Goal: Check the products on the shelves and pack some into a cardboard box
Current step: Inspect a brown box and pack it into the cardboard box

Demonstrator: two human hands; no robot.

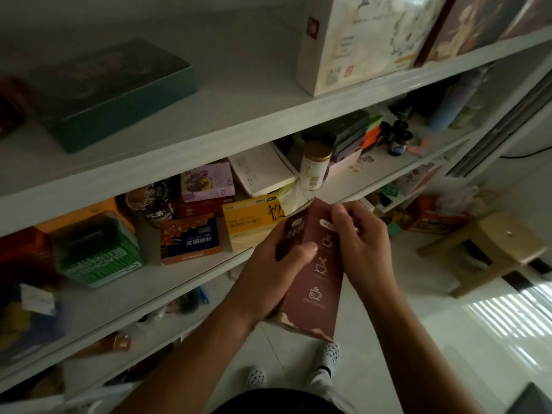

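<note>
I hold a tall maroon product box (pixel 319 279) with white cup drawings in front of the white shelves (pixel 209 127). My left hand (pixel 277 264) grips its left side, thumb lying across the front. My right hand (pixel 363 243) holds the upper right edge near the top flap. The box is tilted, its top toward the middle shelf. Behind it on that shelf stand a yellow box (pixel 254 222), an orange-and-blue box (pixel 191 237), a green box (pixel 98 249), a pink box (pixel 207 182) and a gold-lidded white tin (pixel 315 165). No cardboard packing box shows.
A dark green flat box (pixel 113 85) and a large cream gift box (pixel 358 40) sit on the upper shelf. A wooden stool (pixel 490 249) stands on the tiled floor at right. More packets lie on the lower shelves. My feet in dotted slippers (pixel 330 354) are below.
</note>
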